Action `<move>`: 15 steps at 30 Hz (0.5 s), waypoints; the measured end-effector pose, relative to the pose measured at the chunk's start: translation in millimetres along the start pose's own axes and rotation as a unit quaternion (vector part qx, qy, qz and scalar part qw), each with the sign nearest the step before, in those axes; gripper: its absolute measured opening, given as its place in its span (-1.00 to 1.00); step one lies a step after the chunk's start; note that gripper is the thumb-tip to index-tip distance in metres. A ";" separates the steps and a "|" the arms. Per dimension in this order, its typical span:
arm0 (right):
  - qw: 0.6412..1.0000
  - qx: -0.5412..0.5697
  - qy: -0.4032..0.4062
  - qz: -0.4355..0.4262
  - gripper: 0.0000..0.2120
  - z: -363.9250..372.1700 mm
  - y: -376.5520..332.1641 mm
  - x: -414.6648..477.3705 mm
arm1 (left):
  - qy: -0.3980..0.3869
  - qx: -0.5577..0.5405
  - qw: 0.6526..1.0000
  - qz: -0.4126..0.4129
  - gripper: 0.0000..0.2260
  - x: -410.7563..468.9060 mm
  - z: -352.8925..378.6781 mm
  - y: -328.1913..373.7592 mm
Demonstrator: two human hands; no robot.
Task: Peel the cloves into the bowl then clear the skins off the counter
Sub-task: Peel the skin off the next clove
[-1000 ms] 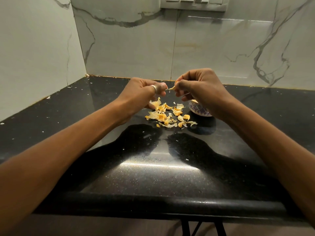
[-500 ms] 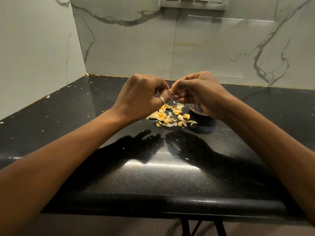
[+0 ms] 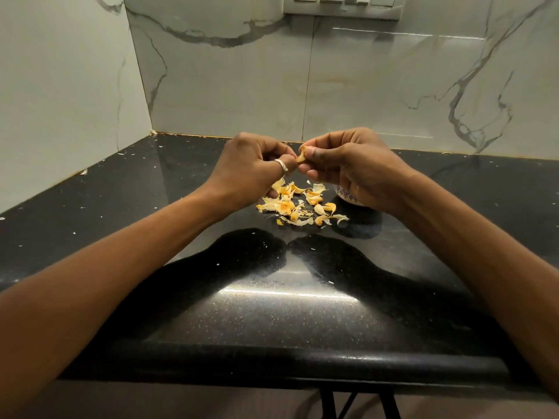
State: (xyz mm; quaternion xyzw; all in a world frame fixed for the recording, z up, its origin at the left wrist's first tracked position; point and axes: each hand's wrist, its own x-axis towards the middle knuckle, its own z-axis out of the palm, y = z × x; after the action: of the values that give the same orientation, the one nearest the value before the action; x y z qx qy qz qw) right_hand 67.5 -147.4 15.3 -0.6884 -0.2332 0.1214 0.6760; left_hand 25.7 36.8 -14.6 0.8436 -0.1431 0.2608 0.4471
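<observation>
Yellowish clove [image 3: 301,156] sits pinched between left hand [image 3: 254,167] and right hand [image 3: 354,164], above skins [image 3: 286,205].

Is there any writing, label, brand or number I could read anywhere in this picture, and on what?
None: no text shows anywhere.
The grey wall switch panel is blank, the small patterned ceramic bowl bears only a dark lattice pattern, and any marking on the silver finger ring is too small to tell.

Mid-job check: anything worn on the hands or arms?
No gloves, and no sleeves in view on either forearm. The left hand wears a silver-coloured ring on one finger; the right hand shows none. No watch or bracelet visible.
</observation>
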 end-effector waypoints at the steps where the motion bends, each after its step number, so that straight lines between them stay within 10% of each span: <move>1: 1.000 0.000 -0.002 -0.001 -0.83 -0.4 -0.1 0.1 | -0.010 -0.037 0.999 -0.034 -0.90 -0.4 0.0 1.9; 15: 1.000 0.009 -0.007 -0.011 -0.89 -2.6 -0.3 2.7 | 0.021 -0.186 0.968 -0.167 -0.92 4.5 -7.3 7.4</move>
State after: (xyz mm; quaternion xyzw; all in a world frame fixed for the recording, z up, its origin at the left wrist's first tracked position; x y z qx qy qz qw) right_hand 71.0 -148.4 16.1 -0.6789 -0.2446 0.1205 0.6817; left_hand 23.7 38.7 -3.6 0.7520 -0.0363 0.1692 0.6360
